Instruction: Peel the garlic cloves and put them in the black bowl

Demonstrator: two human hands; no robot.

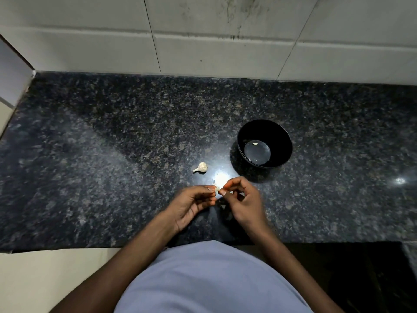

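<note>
At lower centre, the left hand (191,205) and right hand (242,199) pinch a garlic clove (218,189), seemingly mid-peel. One peeled clove (255,143) lies in the black bowl (279,141), centre right; the garlic bulb (201,167) waits.

On the counter (112,143), the bowl (279,141) stands with one clove (255,143) in it. The garlic head (200,167) lies left of the bowl. Both hands (191,204) (242,199) hover nearer than the bowl, left of it, pinching a clove (218,189) between them.
</note>
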